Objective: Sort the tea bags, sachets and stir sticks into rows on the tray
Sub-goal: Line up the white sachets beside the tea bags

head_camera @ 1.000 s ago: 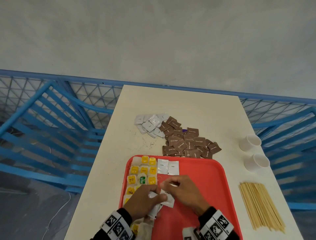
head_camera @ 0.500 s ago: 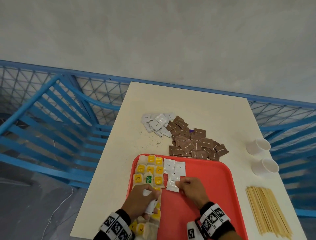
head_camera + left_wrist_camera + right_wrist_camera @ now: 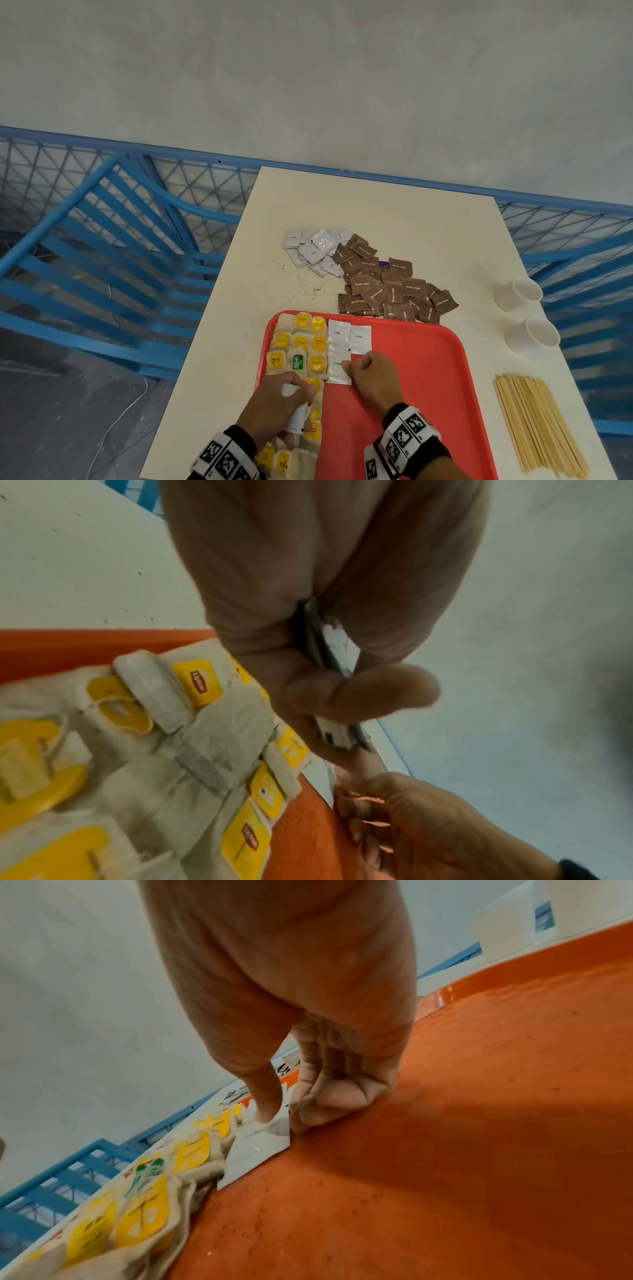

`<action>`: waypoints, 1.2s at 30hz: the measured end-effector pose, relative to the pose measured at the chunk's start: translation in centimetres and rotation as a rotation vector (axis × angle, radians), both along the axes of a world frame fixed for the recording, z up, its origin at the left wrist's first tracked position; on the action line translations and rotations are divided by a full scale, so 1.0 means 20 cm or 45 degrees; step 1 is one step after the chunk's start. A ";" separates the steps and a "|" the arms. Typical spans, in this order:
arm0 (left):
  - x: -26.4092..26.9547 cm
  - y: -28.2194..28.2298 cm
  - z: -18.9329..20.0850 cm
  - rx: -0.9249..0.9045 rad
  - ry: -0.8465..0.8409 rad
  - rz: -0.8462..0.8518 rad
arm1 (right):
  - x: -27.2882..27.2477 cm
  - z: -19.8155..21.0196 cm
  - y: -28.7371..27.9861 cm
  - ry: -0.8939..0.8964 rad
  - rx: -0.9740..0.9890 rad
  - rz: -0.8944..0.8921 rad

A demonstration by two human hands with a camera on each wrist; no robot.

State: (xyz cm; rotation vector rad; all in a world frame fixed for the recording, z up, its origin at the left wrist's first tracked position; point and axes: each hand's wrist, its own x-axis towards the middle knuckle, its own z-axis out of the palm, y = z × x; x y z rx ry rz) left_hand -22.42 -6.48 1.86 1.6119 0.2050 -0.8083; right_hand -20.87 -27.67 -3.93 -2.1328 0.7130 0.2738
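A red tray [image 3: 428, 377] lies at the table's near edge. Tea bags [image 3: 301, 346] with yellow tags fill rows along its left side. Two white coffee sachets [image 3: 359, 339] lie side by side at the tray's far edge. A third sachet [image 3: 337, 373] lies flat just below the left one. My right hand [image 3: 352, 366] pinches its right edge; the thumb [image 3: 265, 1112] sits on top of it and curled fingers [image 3: 329, 1104] press its side. My left hand [image 3: 298, 394] hovers over the tea bags and grips a stack of white sachets [image 3: 337, 653].
On the table beyond the tray lie a pile of white sachets [image 3: 315, 250] and a heap of brown sugar sachets [image 3: 387, 291]. Two paper cups [image 3: 519, 293] stand at the right edge. Wooden stir sticks [image 3: 537, 425] lie beside the tray. Blue railing [image 3: 102, 240] surrounds the table.
My right hand took one sachet from the left hand's stack, carried it forward and laid it straight below the first placed sachet. The left hand stayed put with the stack.
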 end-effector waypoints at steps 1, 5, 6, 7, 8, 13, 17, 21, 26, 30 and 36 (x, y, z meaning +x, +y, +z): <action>0.00 0.00 0.00 -0.018 0.010 0.007 | -0.01 0.00 0.00 -0.001 -0.015 0.020; 0.01 -0.01 0.02 -0.111 0.072 0.079 | -0.05 0.06 -0.02 0.016 0.015 0.090; 0.02 -0.02 0.03 -0.168 0.118 0.123 | -0.06 0.10 -0.02 -0.019 0.038 0.121; 0.04 -0.03 0.03 -0.237 0.170 0.174 | -0.07 0.14 -0.02 -0.076 0.084 0.157; 0.05 -0.05 0.05 -0.310 0.222 0.218 | -0.08 0.20 -0.02 -0.133 0.168 0.201; 0.08 -0.18 0.13 -0.424 0.167 0.154 | -0.12 0.42 0.04 -0.212 0.493 0.393; 0.07 -0.26 0.14 -0.375 0.016 0.096 | -0.15 0.44 0.00 -0.377 0.487 0.238; 0.06 -0.27 0.11 -0.244 -0.073 0.017 | -0.19 0.43 -0.10 -0.407 0.574 0.114; 0.00 -0.25 0.04 -0.079 -0.139 -0.176 | -0.24 0.40 -0.13 -0.202 0.771 -0.017; -0.06 -0.23 -0.01 -0.074 -0.035 -0.064 | -0.26 0.34 -0.15 -0.084 0.827 -0.064; -0.09 -0.23 -0.04 -0.044 0.121 -0.024 | -0.25 0.26 -0.15 -0.035 0.660 0.036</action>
